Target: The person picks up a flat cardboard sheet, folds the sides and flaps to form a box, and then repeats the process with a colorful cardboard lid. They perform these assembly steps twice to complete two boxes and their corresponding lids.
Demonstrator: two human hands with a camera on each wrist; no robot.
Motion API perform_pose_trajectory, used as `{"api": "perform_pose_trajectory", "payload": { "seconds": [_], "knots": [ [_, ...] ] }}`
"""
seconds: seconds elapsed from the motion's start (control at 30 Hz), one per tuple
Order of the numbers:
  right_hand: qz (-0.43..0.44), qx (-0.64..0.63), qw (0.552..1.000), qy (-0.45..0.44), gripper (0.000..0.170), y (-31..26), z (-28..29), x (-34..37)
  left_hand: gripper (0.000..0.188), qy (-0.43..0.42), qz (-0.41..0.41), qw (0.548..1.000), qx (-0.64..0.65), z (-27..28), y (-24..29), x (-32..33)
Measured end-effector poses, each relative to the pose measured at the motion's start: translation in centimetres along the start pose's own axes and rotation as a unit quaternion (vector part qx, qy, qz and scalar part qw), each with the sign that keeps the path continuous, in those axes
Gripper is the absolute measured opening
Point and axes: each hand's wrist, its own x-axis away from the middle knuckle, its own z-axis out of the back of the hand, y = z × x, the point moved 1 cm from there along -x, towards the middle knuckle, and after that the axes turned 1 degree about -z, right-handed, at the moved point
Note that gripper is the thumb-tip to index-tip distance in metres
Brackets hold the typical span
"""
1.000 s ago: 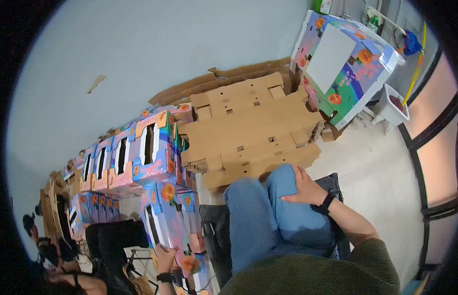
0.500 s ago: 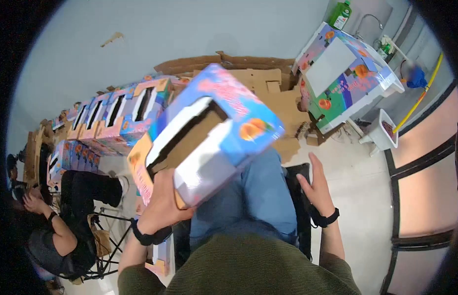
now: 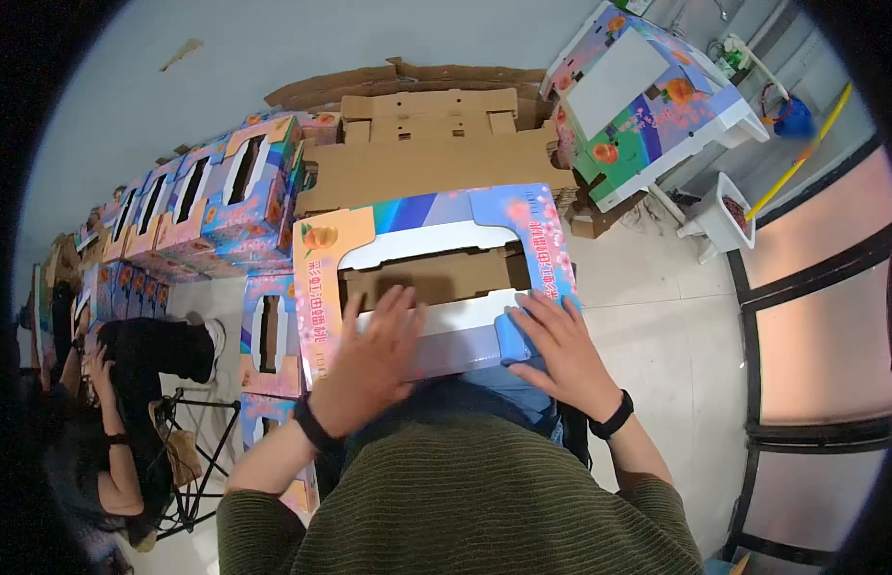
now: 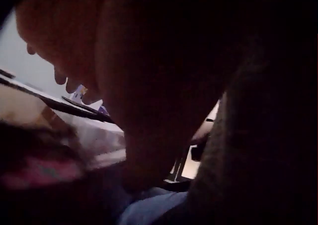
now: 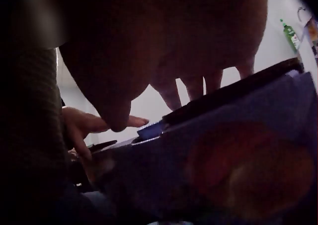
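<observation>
A printed cardboard fruit box (image 3: 422,340) with a long opening in its top lies across the person's lap in the head view. Brown cardboard shows inside through the opening. Over the near left part of the top is the left hand (image 3: 365,374), blurred, its fingers extended toward the opening. The right hand (image 3: 569,362) rests on the near right corner with fingers spread, thumb by a folded blue flap (image 3: 513,337). In the right wrist view, that hand's fingertips come down on the box's top edge (image 5: 238,88). The left wrist view is mostly dark.
Matching boxes (image 3: 202,206) stand in a row at the left, with more beside the lap (image 3: 271,335). Flattened cardboard (image 3: 417,168) lies ahead. A printed box stand (image 3: 647,105) and white basin (image 3: 726,220) are at right. Another person (image 3: 106,422) sits at left.
The left hand lifted the box from the left, carried it tilted over the lap and let go; it now lies flatter there. The right hand moved from the knee onto the box.
</observation>
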Motion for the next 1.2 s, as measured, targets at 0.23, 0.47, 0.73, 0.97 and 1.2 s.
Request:
{"api": "perform_pose_trajectory", "payload": {
  "seconds": [0.23, 0.47, 0.73, 0.97, 1.2],
  "knots": [
    [0.077, 0.076, 0.993, -0.056, 0.079, -0.5, -0.3, -1.9, 0.102, 0.06, -0.003, 0.998, 0.012, -4.1, 4.9, -3.1],
    [0.127, 0.025, 0.99, -0.056, 0.076, 0.4, 0.2, -3.0, 0.097, 0.082, 0.022, 0.996, 0.006, -6.0, 5.7, -5.1],
    [0.146, 0.012, 0.983, -0.114, 0.064, 1.4, 0.2, -4.1, 0.095, 0.072, 0.02, 0.997, 0.013, -6.4, 5.4, -5.3],
    [0.127, -0.056, 0.989, -0.06, 0.057, 2.5, 3.1, -3.3, 0.095, 0.071, 0.02, 0.997, 0.024, -6.5, 5.1, -5.3],
    [0.091, -0.095, 0.991, -0.026, 0.07, 3.2, 4.8, -1.7, 0.094, 0.063, 0.02, 0.998, 0.011, -6.0, 5.1, -5.3]
  ]
}}
